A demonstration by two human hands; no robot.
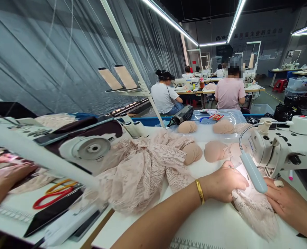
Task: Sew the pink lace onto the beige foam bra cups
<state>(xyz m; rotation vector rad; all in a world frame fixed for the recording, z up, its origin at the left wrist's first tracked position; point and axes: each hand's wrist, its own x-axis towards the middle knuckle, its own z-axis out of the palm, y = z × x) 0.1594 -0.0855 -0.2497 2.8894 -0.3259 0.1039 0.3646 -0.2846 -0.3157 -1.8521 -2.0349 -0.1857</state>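
Observation:
My left hand (pixel 222 182), with a gold bracelet on the wrist, is closed on a piece of pale pink lace (pixel 254 211) on the white table (pixel 210 224). My right hand (pixel 285 202) lies on the same lace from the right, fingers stretched out and one finger taped. The lace runs under the head of a white sewing machine (pixel 280 148). The machine's blue-grey lamp head (pixel 253 171) hangs between my hands and hides my fingertips and the needle area.
A heap of pink lace (pixel 143 169) and several beige foam cups (pixel 193 153) lie beyond my left hand. On the left are a second machine (pixel 91 147), red and orange scissors (pixel 49 197) and another person's hand (pixel 5 178). Other people sew at tables behind (pixel 230 91).

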